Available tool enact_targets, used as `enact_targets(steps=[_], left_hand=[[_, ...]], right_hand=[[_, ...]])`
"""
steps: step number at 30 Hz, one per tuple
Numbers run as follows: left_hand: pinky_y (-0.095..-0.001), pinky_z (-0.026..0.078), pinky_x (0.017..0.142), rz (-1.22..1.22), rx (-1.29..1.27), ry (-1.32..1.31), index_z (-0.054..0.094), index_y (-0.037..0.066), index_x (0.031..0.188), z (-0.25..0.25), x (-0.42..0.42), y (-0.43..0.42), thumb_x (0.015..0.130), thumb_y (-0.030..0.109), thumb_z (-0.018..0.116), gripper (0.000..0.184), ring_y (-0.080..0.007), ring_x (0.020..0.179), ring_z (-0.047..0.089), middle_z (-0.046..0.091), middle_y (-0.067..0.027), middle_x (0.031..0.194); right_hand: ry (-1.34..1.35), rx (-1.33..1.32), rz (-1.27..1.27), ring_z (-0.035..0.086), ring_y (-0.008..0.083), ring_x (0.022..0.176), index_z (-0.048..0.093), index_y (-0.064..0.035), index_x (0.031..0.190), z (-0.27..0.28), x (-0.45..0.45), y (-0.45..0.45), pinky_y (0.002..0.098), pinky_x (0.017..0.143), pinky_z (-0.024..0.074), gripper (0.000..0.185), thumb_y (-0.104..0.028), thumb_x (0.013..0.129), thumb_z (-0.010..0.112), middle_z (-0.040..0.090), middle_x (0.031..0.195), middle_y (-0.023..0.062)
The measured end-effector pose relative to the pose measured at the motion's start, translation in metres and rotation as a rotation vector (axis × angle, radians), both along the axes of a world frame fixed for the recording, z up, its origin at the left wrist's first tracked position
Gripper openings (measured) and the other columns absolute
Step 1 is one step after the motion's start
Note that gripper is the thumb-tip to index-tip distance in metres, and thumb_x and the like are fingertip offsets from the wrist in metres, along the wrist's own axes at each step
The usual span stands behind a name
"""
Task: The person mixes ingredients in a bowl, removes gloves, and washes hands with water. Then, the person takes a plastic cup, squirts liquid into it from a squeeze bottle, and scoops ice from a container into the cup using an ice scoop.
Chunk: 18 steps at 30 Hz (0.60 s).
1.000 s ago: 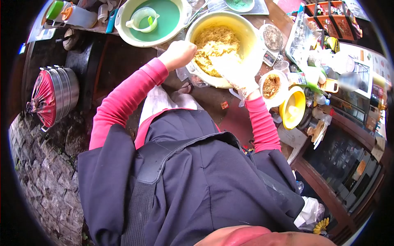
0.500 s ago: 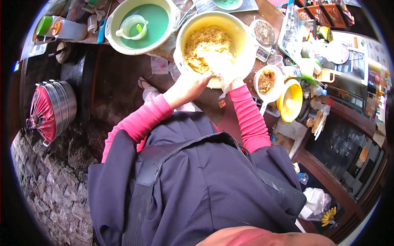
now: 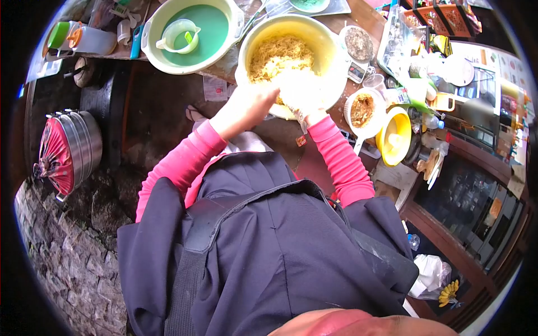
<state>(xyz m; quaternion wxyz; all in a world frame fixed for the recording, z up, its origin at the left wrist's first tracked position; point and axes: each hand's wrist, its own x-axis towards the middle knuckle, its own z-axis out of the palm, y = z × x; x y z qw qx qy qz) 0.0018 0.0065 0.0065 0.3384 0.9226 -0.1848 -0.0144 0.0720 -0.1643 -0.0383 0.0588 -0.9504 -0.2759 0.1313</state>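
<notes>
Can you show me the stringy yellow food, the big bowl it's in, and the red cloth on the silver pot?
Stringy yellow food (image 3: 282, 56): head view, middle of the heap.
Big bowl (image 3: 320, 46): head view, bare inner wall.
Red cloth (image 3: 57, 147): head view, middle of the cloth.

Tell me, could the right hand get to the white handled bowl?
Probably yes: the white handled bowl sits just right of the right hand, beyond the pale yellow basin, and its handle looks unobstructed.

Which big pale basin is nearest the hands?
Right basin, holding yellow shreds: left hand and right hand are at its near side. The other basin, green inside with a cup, stands farther left.
</notes>
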Motion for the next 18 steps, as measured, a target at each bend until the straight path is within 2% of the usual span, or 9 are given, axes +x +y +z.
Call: enact_targets(steps=[2, 3, 5, 9, 12, 15, 18], left_hand=[[-0.0423, 0.047, 0.051, -0.083, -0.054, -0.046, 0.05, 0.004, 0.083, 0.009, -0.005, -0.01, 0.076, 0.005, 0.054, 0.008, -0.0337, 0.055, 0.058, 0.054, -0.0155, 0.058], [-0.0418, 0.047, 0.05, -0.097, -0.072, -0.125, 0.05, 0.003, 0.082, 0.002, -0.006, -0.014, 0.072, 0.003, 0.056, 0.013, -0.0333, 0.055, 0.058, 0.054, -0.0149, 0.058], [-0.0413, 0.047, 0.05, -0.099, -0.04, -0.112, 0.05, 0.003, 0.082, -0.012, -0.007, -0.015, 0.072, 0.003, 0.056, 0.012, -0.0328, 0.054, 0.058, 0.054, -0.0148, 0.058], [-0.0399, 0.048, 0.05, -0.08, 0.074, -0.045, 0.052, 0.002, 0.082, -0.03, -0.003, -0.012, 0.075, 0.005, 0.054, 0.008, -0.0317, 0.054, 0.06, 0.055, -0.0146, 0.059], [-0.0395, 0.049, 0.05, -0.073, 0.088, 0.004, 0.054, 0.002, 0.08, -0.036, 0.0, -0.004, 0.079, 0.007, 0.052, 0.006, -0.0316, 0.055, 0.06, 0.057, -0.0139, 0.06], [-0.0399, 0.049, 0.051, -0.04, 0.079, -0.052, 0.055, 0.002, 0.079, -0.047, 0.008, 0.005, 0.082, 0.01, 0.051, 0.009, -0.0321, 0.057, 0.061, 0.058, -0.0143, 0.062], [-0.0396, 0.05, 0.056, -0.003, 0.137, -0.001, 0.058, 0.002, 0.077, -0.051, 0.016, 0.014, 0.081, 0.009, 0.051, 0.01, -0.0313, 0.061, 0.062, 0.059, -0.0161, 0.063]], right_hand=[[-0.134, 0.213, 0.086, 0.061, 0.0286, 0.082, 0.067, -0.0108, 0.083, -0.016, -0.001, -0.007, 0.0456, 0.068, 0.0443, 0.024, -0.028, 0.08, 0.051, 0.065, 0.087, 0.0124], [-0.136, 0.214, 0.086, 0.061, 0.0286, 0.082, 0.067, -0.0108, 0.083, -0.011, 0.0, -0.004, 0.0456, 0.068, 0.0443, 0.024, -0.028, 0.08, 0.051, 0.065, 0.087, 0.0124], [-0.271, 0.22, 0.075, 0.06, 0.0299, 0.078, 0.066, -0.0103, 0.08, 0.002, 0.0, 0.001, 0.0453, 0.066, 0.0439, 0.02, -0.026, 0.078, 0.053, 0.063, 0.081, 0.0122], [-0.25, 0.207, 0.095, 0.058, 0.0297, 0.08, 0.065, -0.0092, 0.082, 0.007, -0.002, 0.003, 0.0449, 0.069, 0.0437, 0.018, -0.023, 0.078, 0.054, 0.062, 0.082, 0.0124], [-0.339, 0.277, 0.166, 0.058, 0.0292, 0.084, 0.064, -0.0088, 0.086, 0.001, -0.007, -0.001, 0.0447, 0.072, 0.0434, 0.019, -0.023, 0.079, 0.054, 0.061, 0.086, 0.0125], [-0.403, 0.321, 0.209, 0.057, 0.0289, 0.087, 0.063, -0.0085, 0.089, 0.006, -0.013, -0.003, 0.0446, 0.074, 0.0432, 0.02, -0.022, 0.079, 0.053, 0.061, 0.089, 0.0126], [-0.353, 0.259, 0.226, 0.057, 0.0281, 0.085, 0.064, -0.0099, 0.088, 0.016, -0.014, 0.004, 0.041, 0.073, 0.0455, 0.015, -0.019, 0.078, 0.057, 0.062, 0.087, 0.0088]])
